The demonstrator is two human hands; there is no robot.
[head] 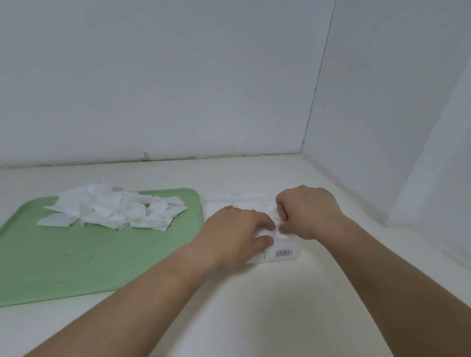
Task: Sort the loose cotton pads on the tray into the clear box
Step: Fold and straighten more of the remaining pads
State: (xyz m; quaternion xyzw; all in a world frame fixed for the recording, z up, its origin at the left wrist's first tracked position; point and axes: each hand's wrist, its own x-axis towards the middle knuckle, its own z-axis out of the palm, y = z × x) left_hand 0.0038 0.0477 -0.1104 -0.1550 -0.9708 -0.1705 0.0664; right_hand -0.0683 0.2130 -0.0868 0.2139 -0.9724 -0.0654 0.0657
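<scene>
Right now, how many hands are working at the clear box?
2. The left hand sits over the near side of the clear box, the right hand over its far side. Both pinch white pads between them. Neither touches the heap on the tray.

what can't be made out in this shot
- Head view: the clear box contents, covered by the left hand and right hand.
- Head view: the number of cotton pads on the tray, because they overlap in a heap.
- Head view: the print on the box's barcode label, too small.
</scene>
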